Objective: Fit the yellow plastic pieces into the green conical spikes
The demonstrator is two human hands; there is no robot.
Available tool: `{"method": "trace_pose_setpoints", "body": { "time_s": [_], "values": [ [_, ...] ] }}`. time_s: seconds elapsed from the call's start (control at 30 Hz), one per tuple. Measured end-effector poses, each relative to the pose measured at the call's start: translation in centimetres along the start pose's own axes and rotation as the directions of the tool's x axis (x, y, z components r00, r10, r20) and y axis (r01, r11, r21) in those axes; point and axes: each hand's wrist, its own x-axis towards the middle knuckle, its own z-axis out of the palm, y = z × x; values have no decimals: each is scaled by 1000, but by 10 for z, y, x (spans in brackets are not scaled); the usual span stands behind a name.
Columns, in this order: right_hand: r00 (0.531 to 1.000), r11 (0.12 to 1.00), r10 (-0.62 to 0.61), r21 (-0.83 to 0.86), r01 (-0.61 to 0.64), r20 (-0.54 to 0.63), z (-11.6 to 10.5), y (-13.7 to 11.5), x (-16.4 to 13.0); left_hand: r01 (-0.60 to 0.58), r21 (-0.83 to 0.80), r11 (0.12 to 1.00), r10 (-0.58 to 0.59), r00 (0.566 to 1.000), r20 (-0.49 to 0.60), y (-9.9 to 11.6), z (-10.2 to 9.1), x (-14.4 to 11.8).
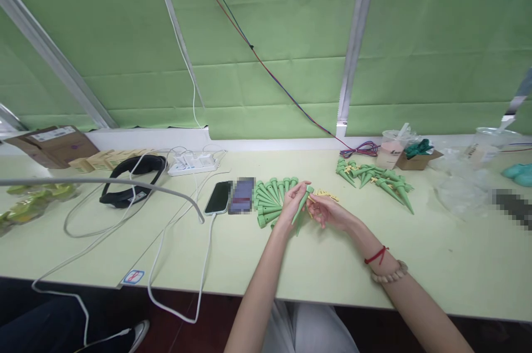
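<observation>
My left hand (293, 201) is closed around a green plastic watering spike (301, 206), its wide end up and its point slanting down toward me. My right hand (326, 210) is beside it, with thumb and fingertips pinched close to the spike's upper part. Whatever is between those fingertips is too small to make out. Just behind the right hand lie small yellow plastic pieces (328, 194). To the left of my left hand, several green spikes (268, 198) are fanned out on the table, partly covered by the hand.
More green spikes (384, 180) with yellow parts lie to the right. Behind them are a plastic cup (389, 149) and a small cardboard box (417, 160). Two phones, a power strip (193, 163), cables and a black headset (135, 180) occupy the left of the table (332, 270).
</observation>
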Motion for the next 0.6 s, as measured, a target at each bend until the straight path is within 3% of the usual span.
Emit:
{"method": "trace_pose_setpoints", "body": {
  "time_s": [0.1, 0.4, 0.6],
  "values": [
    [1000, 1000, -7, -3, 7, 3, -4, 3, 2, -1, -15, 1000, 1, 1000, -22, 3, 1, -2],
    [995, 972, -80, -225, 66, -54, -9, 2, 0, 33, -3, 999, -33, 999, -20, 5, 1, -3],
    [980, 905, -172, -409, 117, -99, -7, 4, 2, 4, 32, 999, -2, 998, -56, 0, 0, -1]
  ]
}}
